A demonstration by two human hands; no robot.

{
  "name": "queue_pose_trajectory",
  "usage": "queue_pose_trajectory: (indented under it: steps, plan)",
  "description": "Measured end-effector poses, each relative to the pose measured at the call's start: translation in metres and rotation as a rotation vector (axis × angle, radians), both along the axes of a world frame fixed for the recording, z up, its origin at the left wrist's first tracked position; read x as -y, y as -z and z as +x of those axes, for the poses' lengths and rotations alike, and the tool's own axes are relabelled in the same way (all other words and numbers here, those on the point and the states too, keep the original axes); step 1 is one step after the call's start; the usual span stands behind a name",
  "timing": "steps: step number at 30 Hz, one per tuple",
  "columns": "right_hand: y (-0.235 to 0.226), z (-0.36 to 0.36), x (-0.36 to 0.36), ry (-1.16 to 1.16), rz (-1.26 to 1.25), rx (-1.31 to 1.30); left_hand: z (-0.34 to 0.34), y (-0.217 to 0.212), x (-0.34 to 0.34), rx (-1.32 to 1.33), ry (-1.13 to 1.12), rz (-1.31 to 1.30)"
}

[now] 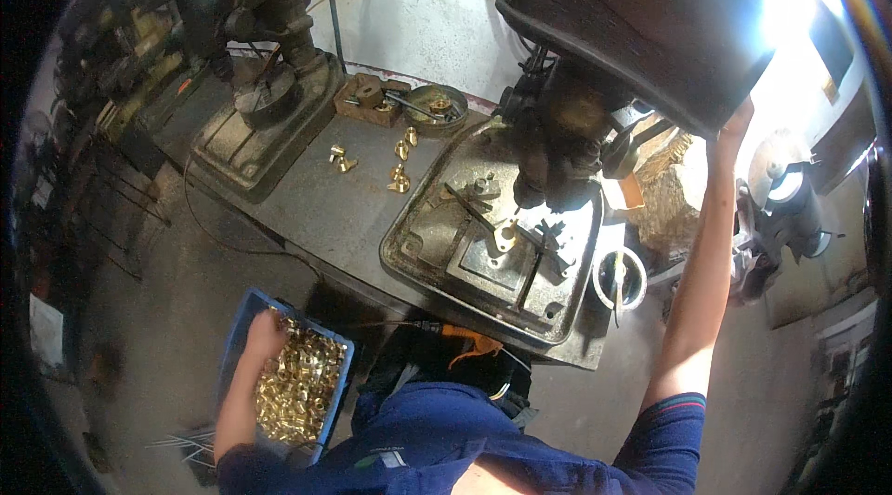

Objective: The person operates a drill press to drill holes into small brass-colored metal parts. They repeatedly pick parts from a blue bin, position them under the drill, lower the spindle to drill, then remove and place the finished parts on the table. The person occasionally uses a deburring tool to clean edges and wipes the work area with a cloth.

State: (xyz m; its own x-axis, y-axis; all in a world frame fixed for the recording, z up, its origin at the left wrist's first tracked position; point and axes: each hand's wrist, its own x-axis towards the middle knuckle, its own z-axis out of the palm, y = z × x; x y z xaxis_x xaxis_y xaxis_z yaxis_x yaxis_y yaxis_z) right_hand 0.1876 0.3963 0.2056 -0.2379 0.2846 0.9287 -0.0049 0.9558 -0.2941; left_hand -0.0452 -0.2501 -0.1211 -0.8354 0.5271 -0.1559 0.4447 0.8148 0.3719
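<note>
Reaching down at the left, a worker's left hand (265, 335) digs into a blue crate (234, 332) heaped with small brass fittings (299, 383); whether the fingers have closed on one cannot be told, as they are buried in the pile. The right hand (734, 118) is raised to the dark head of a drill press (641, 21), its grip hidden behind the housing. One brass fitting (505, 237) sits clamped in the fixture on the press table (418, 258), under the spindle. More fittings (400, 181) lie loose on the grey bench (307, 207). The pieces look small, rigid, dense and smooth, likely slippery in a heap, best pinched singly across the body.
</note>
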Motion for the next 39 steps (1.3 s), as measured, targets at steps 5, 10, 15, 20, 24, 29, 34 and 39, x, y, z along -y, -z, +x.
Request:
queue_pose_trajectory:
  steps: [5, 10, 15, 20, 24, 29, 34, 39]
  plan:
    - [-0.007, 0.003, 0.014, 0.057, -0.05, 0.02, -0.04, -0.065, -0.198, -0.067, 0.188, 0.148]
    - [-0.007, -0.001, 0.02, 0.029, -0.09, 0.035, -0.081, -0.051, -0.315, -0.192, 0.167, 0.093]
    - [-0.005, -0.007, 0.028, 0.082, -0.125, -0.024, -0.096, -0.016, -0.346, -0.272, 0.142, 0.036]
    - [0.01, 0.02, -0.017, 0.315, 0.083, 0.158, -0.088, -0.059, -0.317, 0.545, 0.092, 0.707]
    - [0.021, 0.015, 0.106, 0.286, -0.208, 0.174, -0.028, -0.112, -0.264, 1.066, 0.171, 1.27]
    - [0.141, 0.026, 0.227, -0.198, -0.222, 0.628, 0.046, -0.123, -0.267, 1.5, 0.401, 1.436]
    - [0.168, 0.007, 0.256, -0.201, -0.333, 1.053, 0.083, -0.117, -0.291, 1.654, 0.462, 1.352]
    - [0.187, 0.017, 0.257, -0.186, -0.292, 0.999, 0.091, -0.112, -0.302, 1.663, 0.36, 1.382]
